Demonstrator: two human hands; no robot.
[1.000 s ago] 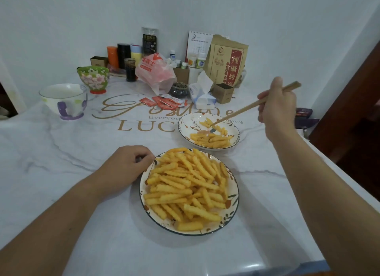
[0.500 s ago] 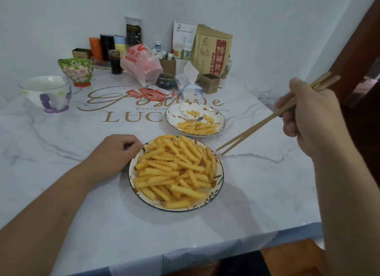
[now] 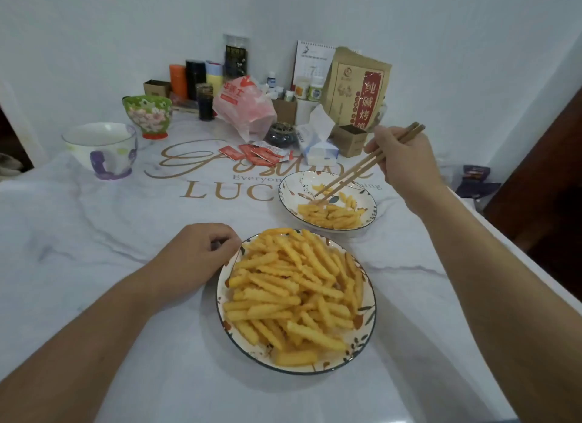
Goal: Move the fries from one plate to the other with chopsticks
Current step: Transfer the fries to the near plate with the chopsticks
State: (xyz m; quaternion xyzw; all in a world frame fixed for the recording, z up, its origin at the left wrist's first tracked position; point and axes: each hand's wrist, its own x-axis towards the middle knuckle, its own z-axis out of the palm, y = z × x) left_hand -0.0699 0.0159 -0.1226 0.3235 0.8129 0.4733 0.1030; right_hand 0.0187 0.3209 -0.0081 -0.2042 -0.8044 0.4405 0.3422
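Observation:
A near plate (image 3: 367, 326) with a dark rim is heaped with crinkle-cut fries (image 3: 293, 290). Behind it to the right stands a far plate (image 3: 291, 188) with a smaller pile of fries (image 3: 330, 216). My right hand (image 3: 406, 161) grips wooden chopsticks (image 3: 356, 173), whose tips reach down to the fries on the far plate. Whether a fry sits between the tips I cannot tell. My left hand (image 3: 192, 258) rests loosely curled on the table against the near plate's left rim, holding nothing.
A white bowl with purple flowers (image 3: 100, 148) and a green floral bowl (image 3: 148, 115) stand at the left. Red sauce packets (image 3: 255, 153), a tissue pack (image 3: 318, 145), a plastic bag (image 3: 245, 107), boxes, bottles and a brown paper bag (image 3: 357, 88) crowd the back. The table's edge runs along the right.
My right hand has swung the chopsticks from beside the near plate back over the far plate, tips now down among its fries. The left hand has stayed by the near plate.

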